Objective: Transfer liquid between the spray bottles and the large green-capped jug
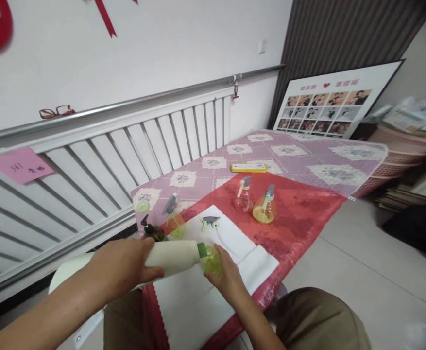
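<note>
My left hand (125, 265) is closed around the neck end of a big pale-green bottle (176, 255), held nearly level. Its green spout meets the mouth of a small yellow-green spray bottle (212, 262), which my right hand (229, 279) grips without its head. Whether liquid flows is too small to tell. A grey and green trigger spray head (211, 222) with its tube lies on the white cloth (194, 316). Beyond my left hand stand a yellowish spray bottle (176, 223) and a dark pump bottle (154, 231), partly hidden.
On the red cloth (296, 209) stand a clear pink-trimmed spray bottle (242, 197) and an amber spray bottle (264, 211). A yellow flat box (249, 167) lies behind them. A white radiator (154, 146) borders the table's left side; pink baskets (395, 165) stand at right.
</note>
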Motion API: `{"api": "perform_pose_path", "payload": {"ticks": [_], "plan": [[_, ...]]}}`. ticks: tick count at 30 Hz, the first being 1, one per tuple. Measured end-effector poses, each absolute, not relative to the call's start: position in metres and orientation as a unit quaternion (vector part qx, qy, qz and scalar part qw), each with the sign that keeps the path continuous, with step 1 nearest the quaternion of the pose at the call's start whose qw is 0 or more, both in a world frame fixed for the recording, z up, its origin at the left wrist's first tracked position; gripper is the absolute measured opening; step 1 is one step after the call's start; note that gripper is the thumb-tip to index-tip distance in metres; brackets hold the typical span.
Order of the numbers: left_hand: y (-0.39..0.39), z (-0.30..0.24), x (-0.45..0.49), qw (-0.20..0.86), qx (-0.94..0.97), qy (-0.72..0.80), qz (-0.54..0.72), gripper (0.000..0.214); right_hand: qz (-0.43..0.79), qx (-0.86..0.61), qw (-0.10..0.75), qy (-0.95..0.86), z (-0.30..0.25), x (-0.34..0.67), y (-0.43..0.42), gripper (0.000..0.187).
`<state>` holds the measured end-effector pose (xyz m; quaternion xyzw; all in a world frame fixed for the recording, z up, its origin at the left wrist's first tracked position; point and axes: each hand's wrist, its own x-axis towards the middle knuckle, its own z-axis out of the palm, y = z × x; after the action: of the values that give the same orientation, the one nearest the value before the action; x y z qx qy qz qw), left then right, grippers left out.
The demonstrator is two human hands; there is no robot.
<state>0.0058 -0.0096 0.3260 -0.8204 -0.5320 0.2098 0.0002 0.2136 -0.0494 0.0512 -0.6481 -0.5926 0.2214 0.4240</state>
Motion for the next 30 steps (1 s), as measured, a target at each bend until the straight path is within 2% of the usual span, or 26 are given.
{"api": "perform_pose_path", "payload": {"ticks": [30], "plan": [[-0.0111,0.3265,0.0056,0.015,-0.827,-0.521,0.210,0.042,0.229,-0.651,0.417,-0.591,0.0519,0.2139,-0.0491,0.083]]}}
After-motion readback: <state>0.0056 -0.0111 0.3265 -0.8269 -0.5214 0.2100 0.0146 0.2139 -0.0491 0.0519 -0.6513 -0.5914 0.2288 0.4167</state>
